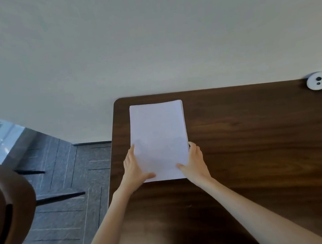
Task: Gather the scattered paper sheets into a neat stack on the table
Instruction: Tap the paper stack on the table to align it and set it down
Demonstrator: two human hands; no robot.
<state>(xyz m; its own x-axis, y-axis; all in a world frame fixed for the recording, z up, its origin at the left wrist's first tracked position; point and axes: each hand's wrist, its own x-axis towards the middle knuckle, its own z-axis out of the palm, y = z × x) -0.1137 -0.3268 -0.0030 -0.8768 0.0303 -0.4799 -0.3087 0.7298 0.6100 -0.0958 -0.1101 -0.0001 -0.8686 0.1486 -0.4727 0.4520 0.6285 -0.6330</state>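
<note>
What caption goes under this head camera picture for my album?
The left hand and right hand hold a neat paper stack on the brown table.

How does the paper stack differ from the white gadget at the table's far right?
The paper stack is flat, rectangular and plain; the white gadget is rounded with dark buttons. The stack lies near the table's left edge; the gadget at its far right. The left hand and right hand hold the stack; no hand touches the gadget. Both are white and on the table.

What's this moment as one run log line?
left hand: holds paper stack, left edge | right hand: holds right edge | paper stack: squared, on table
</note>
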